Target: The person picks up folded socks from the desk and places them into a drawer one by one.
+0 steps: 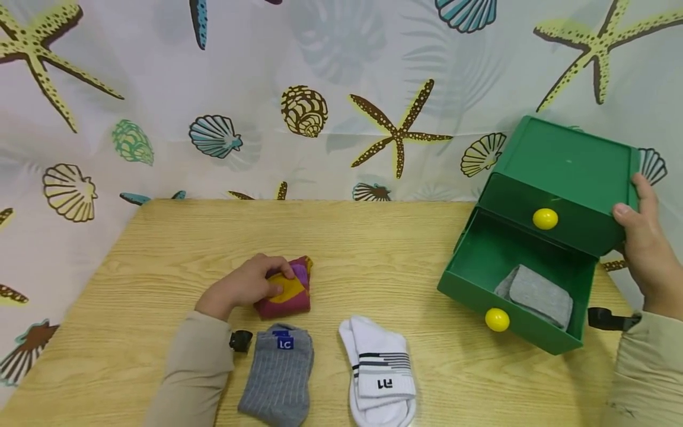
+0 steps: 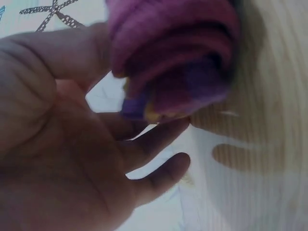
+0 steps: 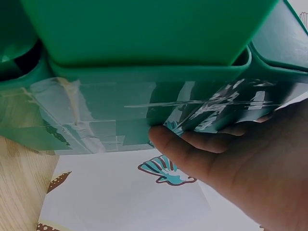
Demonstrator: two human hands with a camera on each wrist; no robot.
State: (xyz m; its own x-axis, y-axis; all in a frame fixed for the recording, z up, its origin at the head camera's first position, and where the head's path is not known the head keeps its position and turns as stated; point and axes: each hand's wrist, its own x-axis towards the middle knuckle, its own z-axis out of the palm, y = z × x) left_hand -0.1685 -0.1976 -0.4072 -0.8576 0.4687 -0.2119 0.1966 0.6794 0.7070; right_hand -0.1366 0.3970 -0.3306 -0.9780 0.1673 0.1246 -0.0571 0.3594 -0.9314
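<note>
My left hand (image 1: 248, 284) pinches a folded maroon, yellow and purple sock (image 1: 285, 299) close over the wooden table. In the left wrist view, the rolled maroon sock (image 2: 175, 53) lies at the thumb, with the other fingers spread below it. At the right, my right hand (image 1: 648, 249) grips the right edge of a green drawer box (image 1: 571, 160), fingertips at its top corner. The lower drawer (image 1: 480, 243) is pulled out and holds a folded light grey sock (image 1: 541, 296). Clear tape (image 3: 115, 110) runs along the box's side beside the right hand's fingers (image 3: 192, 149).
Nearest the left hand lies a folded dark grey ribbed sock (image 1: 280, 376) with a blue label. To its right is a folded white sock (image 1: 381, 373) with black stripes. A cloth (image 1: 320, 59) printed with shells and starfish hangs behind the table (image 1: 176, 255).
</note>
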